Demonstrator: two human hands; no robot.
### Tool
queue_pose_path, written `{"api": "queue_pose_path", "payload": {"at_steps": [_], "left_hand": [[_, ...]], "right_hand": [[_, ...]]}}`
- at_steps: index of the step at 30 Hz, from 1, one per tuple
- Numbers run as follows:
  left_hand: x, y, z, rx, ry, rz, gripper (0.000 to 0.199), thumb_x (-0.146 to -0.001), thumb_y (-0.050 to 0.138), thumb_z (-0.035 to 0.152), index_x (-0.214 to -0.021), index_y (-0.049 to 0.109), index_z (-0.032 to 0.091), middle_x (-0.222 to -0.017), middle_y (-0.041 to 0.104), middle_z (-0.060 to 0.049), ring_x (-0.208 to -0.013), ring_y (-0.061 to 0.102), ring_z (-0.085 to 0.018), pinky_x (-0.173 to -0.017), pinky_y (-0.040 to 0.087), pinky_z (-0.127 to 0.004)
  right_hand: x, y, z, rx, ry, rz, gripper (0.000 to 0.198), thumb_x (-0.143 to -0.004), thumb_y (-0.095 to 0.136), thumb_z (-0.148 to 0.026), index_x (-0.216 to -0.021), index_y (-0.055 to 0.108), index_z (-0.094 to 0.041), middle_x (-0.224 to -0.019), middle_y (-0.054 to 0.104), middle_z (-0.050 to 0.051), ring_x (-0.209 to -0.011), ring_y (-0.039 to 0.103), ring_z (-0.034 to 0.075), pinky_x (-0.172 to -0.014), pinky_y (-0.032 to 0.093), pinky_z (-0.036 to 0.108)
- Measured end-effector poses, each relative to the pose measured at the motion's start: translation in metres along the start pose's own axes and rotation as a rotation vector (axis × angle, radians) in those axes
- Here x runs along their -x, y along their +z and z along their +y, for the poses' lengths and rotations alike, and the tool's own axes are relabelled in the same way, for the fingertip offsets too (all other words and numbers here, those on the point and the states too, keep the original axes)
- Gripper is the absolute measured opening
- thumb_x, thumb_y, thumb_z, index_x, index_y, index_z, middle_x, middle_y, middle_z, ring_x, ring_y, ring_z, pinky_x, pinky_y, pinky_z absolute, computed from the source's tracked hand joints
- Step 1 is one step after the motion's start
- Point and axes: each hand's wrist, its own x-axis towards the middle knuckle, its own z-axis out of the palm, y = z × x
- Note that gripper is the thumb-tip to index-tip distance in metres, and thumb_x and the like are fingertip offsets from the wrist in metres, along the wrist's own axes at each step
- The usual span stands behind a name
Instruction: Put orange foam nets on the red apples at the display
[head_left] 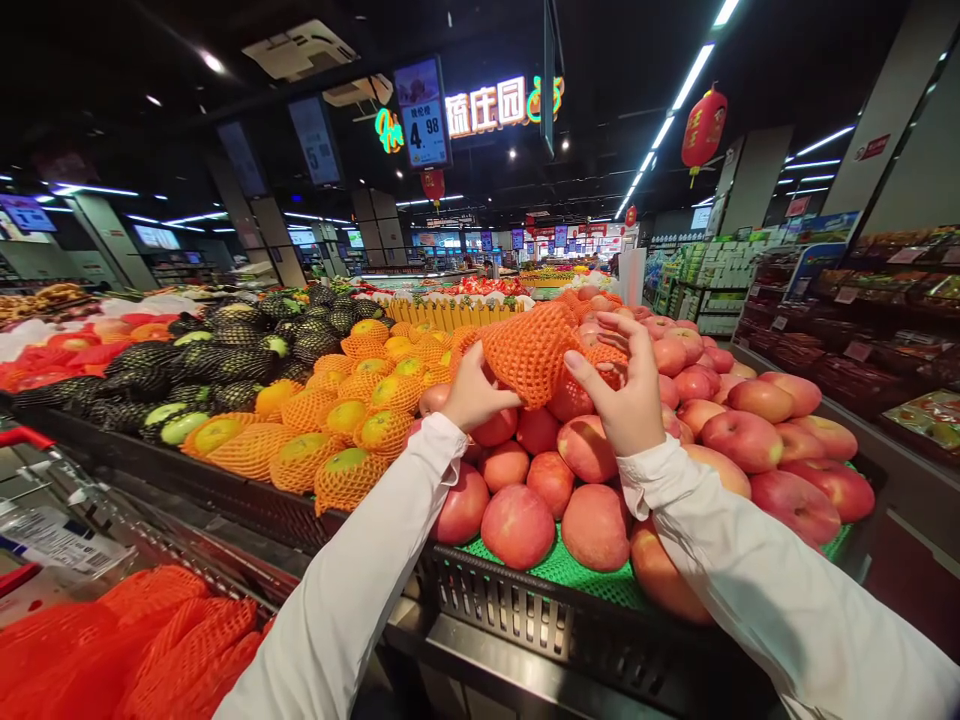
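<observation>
Supermarket aisles under a dark ceiling surround a long produce display. Closest, at lower left, crumpled bright-red netting [142,650] lies in a metal-wire shopping cart with red plastic trim [26,437]. Ahead runs the slatted black plastic edge of the display [517,605], lined with green plastic mesh [559,560] and heaped with round, red-blushed apples [519,527].

Over that heap, between the two hands, is a bulging orange foam-net sleeve [529,350]. The left hand [474,392] is closed around its lower left side, thumb underneath, the other fingers mostly hidden. The right hand [630,392] is spread, thumb well parted from the raised fingers, its thumb tip by the sleeve's right edge; whether it touches cannot be told. More orange netting shows between that thumb and the fingers; I cannot tell if it belongs to the same sleeve, nor what is inside.

To handle it well, the left grip should cradle rather than squeeze, while the right thumb and fingertips spread the mesh evenly instead of hooking one strand. Staying low over the apples would soften any drop.

Left of the heap lie yellow-orange citrus fruits in orange nets [345,415], then dark green produce in black netting [240,345]. Farther off hang a glowing white-lettered sign [486,107] and a red paper-like lantern [703,132].
</observation>
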Motion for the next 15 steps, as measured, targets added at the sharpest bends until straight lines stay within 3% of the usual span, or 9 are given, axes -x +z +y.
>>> {"api": "queue_pose_path", "payload": {"at_steps": [3,6,10,15], "left_hand": [[0.001,-0.001,-0.002,-0.051,0.030,0.067,0.076,-0.043,0.091,0.040,-0.104,0.056,0.013,-0.113,0.064,-0.013,-0.111,0.059,-0.028,-0.100,0.047,-0.037],[0.002,-0.005,-0.006,-0.171,0.094,0.034,0.074,-0.046,0.089,0.045,-0.104,0.057,0.013,-0.109,0.066,-0.012,-0.106,0.061,-0.027,-0.097,0.049,-0.039],[0.003,-0.011,-0.007,-0.454,0.157,-0.089,0.066,-0.048,0.085,0.048,-0.097,0.059,0.012,-0.099,0.067,-0.012,-0.095,0.064,-0.029,-0.087,0.051,-0.041],[0.002,-0.014,0.000,-0.764,0.047,-0.147,0.058,-0.051,0.081,0.051,-0.089,0.059,0.012,-0.086,0.065,-0.012,-0.083,0.063,-0.032,-0.076,0.051,-0.043]], "right_hand": [[0.003,0.004,0.003,-0.065,0.064,-0.103,0.091,-0.069,0.068,-0.066,-0.138,0.033,-0.019,-0.142,0.036,0.011,-0.126,0.046,0.012,-0.095,0.051,0.023],[0.005,0.008,0.007,-0.044,0.020,-0.217,0.104,-0.065,0.073,-0.064,-0.145,0.023,-0.019,-0.147,0.029,0.012,-0.138,0.037,0.014,-0.119,0.042,0.033],[0.007,0.011,0.013,-0.031,0.051,-0.303,0.114,-0.062,0.077,-0.058,-0.149,0.015,-0.019,-0.151,0.022,0.011,-0.142,0.034,0.017,-0.128,0.031,0.039],[0.009,0.015,0.020,-0.062,0.209,-0.365,0.114,-0.062,0.074,-0.060,-0.150,0.013,-0.020,-0.151,0.026,0.011,-0.140,0.038,0.020,-0.128,0.029,0.044]]}}
